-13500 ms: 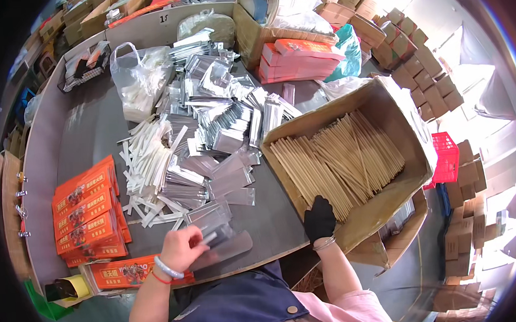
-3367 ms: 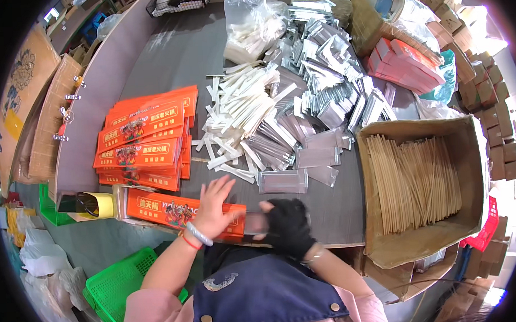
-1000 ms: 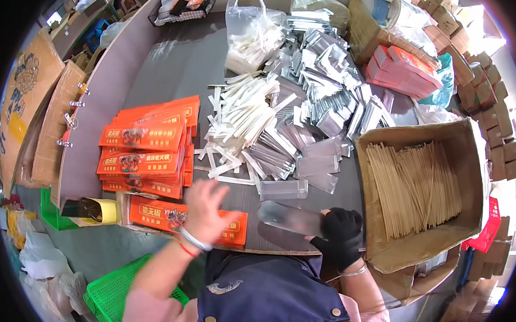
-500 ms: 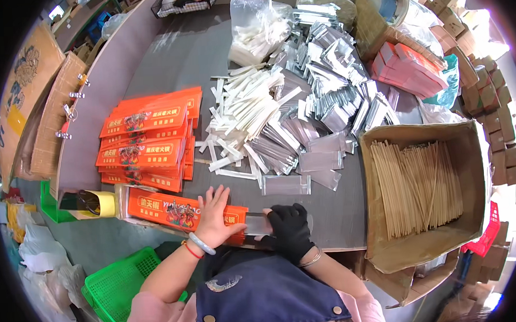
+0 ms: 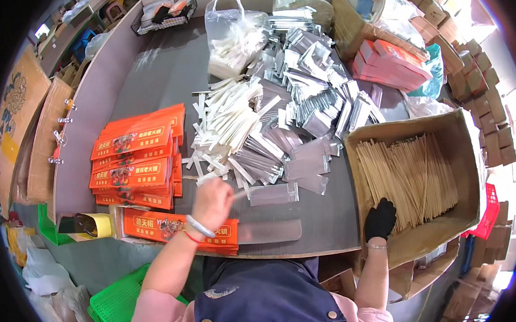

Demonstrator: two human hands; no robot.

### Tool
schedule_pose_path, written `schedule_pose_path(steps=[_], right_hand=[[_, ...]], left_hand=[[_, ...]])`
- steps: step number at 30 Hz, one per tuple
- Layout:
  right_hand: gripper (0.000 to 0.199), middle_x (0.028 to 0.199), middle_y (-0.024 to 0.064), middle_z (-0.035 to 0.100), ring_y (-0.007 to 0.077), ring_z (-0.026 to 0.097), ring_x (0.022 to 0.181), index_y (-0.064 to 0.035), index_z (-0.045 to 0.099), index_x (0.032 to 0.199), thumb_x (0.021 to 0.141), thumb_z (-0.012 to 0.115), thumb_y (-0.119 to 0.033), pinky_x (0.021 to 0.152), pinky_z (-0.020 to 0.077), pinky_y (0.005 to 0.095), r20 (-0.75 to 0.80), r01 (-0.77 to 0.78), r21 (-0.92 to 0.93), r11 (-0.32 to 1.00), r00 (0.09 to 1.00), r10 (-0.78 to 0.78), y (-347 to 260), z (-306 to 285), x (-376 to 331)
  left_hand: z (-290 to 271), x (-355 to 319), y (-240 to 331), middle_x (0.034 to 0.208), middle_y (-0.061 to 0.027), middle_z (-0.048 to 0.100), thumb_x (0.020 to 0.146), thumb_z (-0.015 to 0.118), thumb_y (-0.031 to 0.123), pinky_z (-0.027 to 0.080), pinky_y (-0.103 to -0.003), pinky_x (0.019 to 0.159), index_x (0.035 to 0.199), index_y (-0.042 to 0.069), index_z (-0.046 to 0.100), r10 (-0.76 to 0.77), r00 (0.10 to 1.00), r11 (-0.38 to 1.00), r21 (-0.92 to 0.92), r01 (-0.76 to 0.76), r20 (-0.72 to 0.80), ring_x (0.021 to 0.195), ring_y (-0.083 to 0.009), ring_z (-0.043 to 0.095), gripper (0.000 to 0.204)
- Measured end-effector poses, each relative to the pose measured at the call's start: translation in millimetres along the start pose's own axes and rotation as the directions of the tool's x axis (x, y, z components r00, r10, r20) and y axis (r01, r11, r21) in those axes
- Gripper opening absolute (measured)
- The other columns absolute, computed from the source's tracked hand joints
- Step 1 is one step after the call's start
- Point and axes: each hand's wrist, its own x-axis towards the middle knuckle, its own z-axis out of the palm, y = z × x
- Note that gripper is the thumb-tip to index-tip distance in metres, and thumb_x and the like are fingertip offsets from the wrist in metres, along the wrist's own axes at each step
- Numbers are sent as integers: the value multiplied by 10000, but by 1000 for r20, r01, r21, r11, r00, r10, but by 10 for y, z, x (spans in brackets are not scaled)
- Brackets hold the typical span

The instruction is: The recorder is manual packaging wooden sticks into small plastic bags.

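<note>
Two hands: left hand (image 5: 212,203) pinches a white strip (image 5: 240,194) mid-frame, right hand (image 5: 380,219), grip unclear, meets sticks (image 5: 410,180) lower right, likely boxed for easy reach.

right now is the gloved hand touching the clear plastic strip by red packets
Apart: the head view shows grey tabletop between gloved right hand and plastic strip.

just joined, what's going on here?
A person is working at a table with both hands. The bare left hand, blurred, is closed and seems to pinch a thin white strip. The black-gloved right hand is at the wooden sticks in the cardboard box; its grip isn't clear. At the near edge, a clear sleeve sticks out beside orange printed packets. More orange packets are stacked farther left.
</note>
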Motion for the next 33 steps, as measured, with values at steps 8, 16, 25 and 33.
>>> schedule_pose_path(steps=[8,16,25,33], right_hand=[[219,1015,189,607,368,598,954,16,568,1071,880,573,-91,834,491,434,-54,1,234,972,998,12,135,214,-109],[158,916,160,617,318,603,853,1,599,1051,943,513,-76,785,474,371,-237,271,701,660,961,-144,-214,-368,-281],[228,806,111,579,262,589,743,-54,681,1103,891,597,-32,686,468,352,-94,356,809,467,863,-496,-479,-616,-506],[247,802,120,606,306,616,750,-151,696,1107,867,673,-207,649,485,415,97,576,615,539,623,-776,-645,-459,-619]], left_hand=[[373,278,423,945,-45,584,657,824,148,414,-408,796,879,132,607,51,997,999,8,-52,64,950,-274,536,311],[453,314,395,829,-46,610,682,810,164,441,-412,753,827,124,613,87,988,996,2,-88,130,853,-282,587,247],[-78,21,614,842,-73,658,700,788,189,477,-410,752,821,99,628,189,884,973,-203,-110,428,854,-288,632,220],[-253,-627,354,1074,-69,598,548,881,283,426,-426,912,1094,92,671,101,984,995,-14,-100,144,1016,-298,524,616]])
